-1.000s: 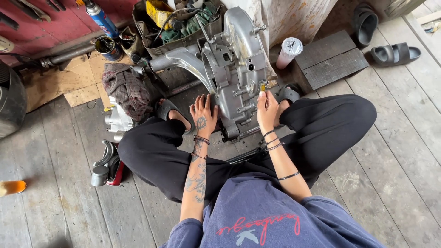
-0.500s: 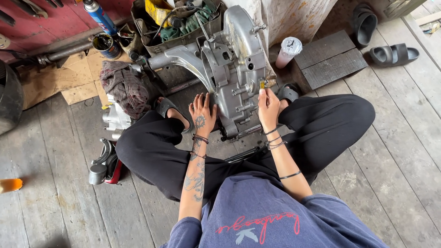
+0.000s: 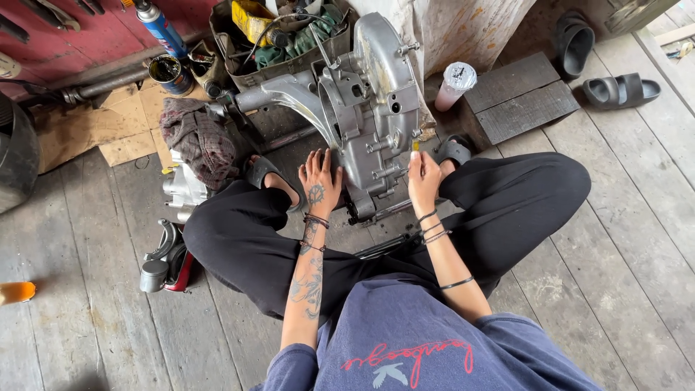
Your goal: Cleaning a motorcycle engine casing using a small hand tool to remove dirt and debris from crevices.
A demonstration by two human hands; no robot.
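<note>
Mid-job: engine case [image 3: 376, 108] stood upright on the plank floor [image 3: 637, 253] between the knees, still partly stripped. Left hand [image 3: 319, 181] lay open, bracing it; right hand [image 3: 422, 172] pinched a small yellow-tipped tool [image 3: 415, 145] at its edge.

Grey plank floor [image 3: 637, 239], silver engine casing [image 3: 369, 108] upper centre, crumpled rag [image 3: 199, 141] and cardboard sheet [image 3: 87, 130] upper left, dark wooden blocks [image 3: 525, 101] and black sandals [image 3: 622, 88] upper right, orange bottle [image 3: 16, 292] at left edge
</note>
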